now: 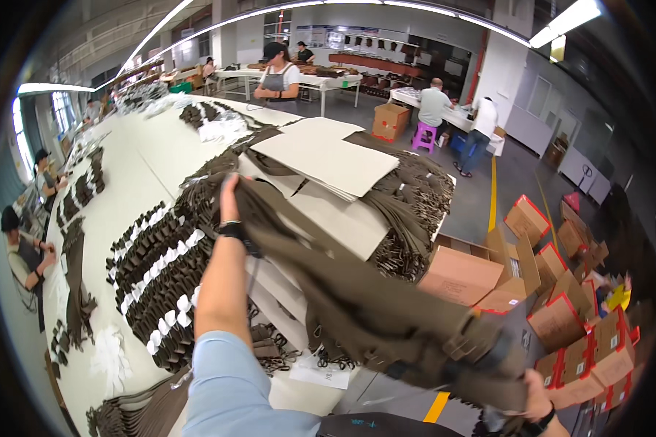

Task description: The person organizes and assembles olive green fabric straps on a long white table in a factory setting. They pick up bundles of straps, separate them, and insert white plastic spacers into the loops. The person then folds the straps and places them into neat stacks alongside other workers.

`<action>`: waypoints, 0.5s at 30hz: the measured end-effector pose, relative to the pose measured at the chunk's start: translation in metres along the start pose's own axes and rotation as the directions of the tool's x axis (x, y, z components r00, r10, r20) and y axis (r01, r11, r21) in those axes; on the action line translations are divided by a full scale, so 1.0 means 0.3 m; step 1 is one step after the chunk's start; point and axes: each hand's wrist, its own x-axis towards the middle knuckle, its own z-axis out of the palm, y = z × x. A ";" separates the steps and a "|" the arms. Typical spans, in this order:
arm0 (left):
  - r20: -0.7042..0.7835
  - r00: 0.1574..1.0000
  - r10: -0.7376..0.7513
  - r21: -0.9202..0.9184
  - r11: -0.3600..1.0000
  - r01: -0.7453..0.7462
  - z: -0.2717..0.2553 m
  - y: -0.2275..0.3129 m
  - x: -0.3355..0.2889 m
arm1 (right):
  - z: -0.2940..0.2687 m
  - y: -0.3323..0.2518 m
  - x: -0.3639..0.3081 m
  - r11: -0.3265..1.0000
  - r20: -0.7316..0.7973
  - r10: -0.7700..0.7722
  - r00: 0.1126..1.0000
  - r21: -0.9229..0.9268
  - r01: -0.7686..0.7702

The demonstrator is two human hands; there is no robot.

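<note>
Pale worktable (135, 156), brown cloth bundle (364, 291) between left fingers (229, 191) and right fingers (534, 384), each curled round an end

Bundles (166, 290) lie on the table (135, 156), left of boxes (462, 274).

Blur and folds obscure the brown garments (393, 298)

Their lower end is blurred, so the layers cannot be counted. Cloth covers part of the left hand (229, 200); the right hand (538, 397) is blurred, its fingers partly hidden. By the worktop's (149, 156) near edge, marks on a white sheet (319, 374) are too small to read. Toward its near left corner, a brown pile (144, 409) is cut off by the picture's lower edge.
</note>
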 end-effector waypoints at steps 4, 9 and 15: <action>0.074 0.996 0.049 0.038 0.998 -0.052 0.072 0.240 -0.076 | -0.013 0.133 0.187 0.978 0.426 -0.027 0.904 -0.177 0.113; 0.235 0.971 0.047 -0.136 0.991 -0.016 0.160 0.392 -0.215 | -0.045 0.208 0.279 0.986 0.385 -0.041 0.922 -0.132 0.099; 0.146 0.987 0.073 0.118 0.989 -0.091 0.360 0.500 -0.424 | -0.076 0.323 0.278 0.994 0.356 -0.038 0.934 -0.079 0.070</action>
